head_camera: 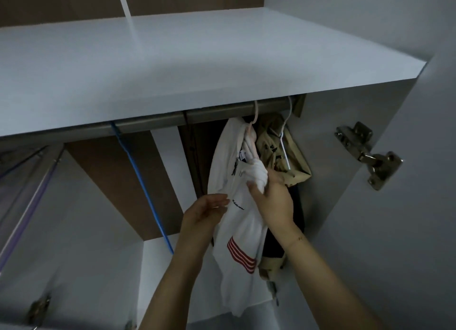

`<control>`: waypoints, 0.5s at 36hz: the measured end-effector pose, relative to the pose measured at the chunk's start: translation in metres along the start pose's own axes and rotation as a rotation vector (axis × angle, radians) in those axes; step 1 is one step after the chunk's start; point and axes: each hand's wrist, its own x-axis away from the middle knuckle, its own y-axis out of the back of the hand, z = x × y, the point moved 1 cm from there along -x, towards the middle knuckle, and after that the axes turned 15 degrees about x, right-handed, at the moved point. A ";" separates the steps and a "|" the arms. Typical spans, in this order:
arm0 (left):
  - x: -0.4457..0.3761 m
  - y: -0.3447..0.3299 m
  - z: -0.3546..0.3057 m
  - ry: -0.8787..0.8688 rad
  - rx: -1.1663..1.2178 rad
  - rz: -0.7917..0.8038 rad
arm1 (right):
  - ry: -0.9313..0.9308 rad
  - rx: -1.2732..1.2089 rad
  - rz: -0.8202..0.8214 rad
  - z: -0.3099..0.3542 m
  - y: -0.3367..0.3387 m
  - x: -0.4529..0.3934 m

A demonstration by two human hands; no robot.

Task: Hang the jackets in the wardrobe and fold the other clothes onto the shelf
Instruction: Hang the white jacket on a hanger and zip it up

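Your right hand (270,196) grips bunched fabric of the white jacket (239,221); your left hand (204,212), fingers straight, touches its front. Jacket hangs on a pink hanger (254,118) from the rail (153,123), just beside a beige jacket (293,159).

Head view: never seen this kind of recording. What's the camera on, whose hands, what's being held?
There is no robot. One wide-angle camera on a person's head looks into an open wardrobe. A white jacket with red stripes hangs from a pink hanger on the rail, beside a beige jacket on a white hanger. The right hand has a grip on bunched white fabric; the left hand touches the jacket's edge, fingers straight. The white shelf sits above.
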 end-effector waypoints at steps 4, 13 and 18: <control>0.007 0.000 0.008 0.029 -0.004 0.033 | -0.020 0.014 0.105 -0.014 0.015 0.039; 0.058 0.007 0.012 0.078 -0.011 0.238 | -0.238 -0.156 0.038 -0.016 0.056 0.150; 0.107 0.023 0.010 0.137 -0.025 0.399 | -0.312 -0.290 -0.072 0.011 0.075 0.230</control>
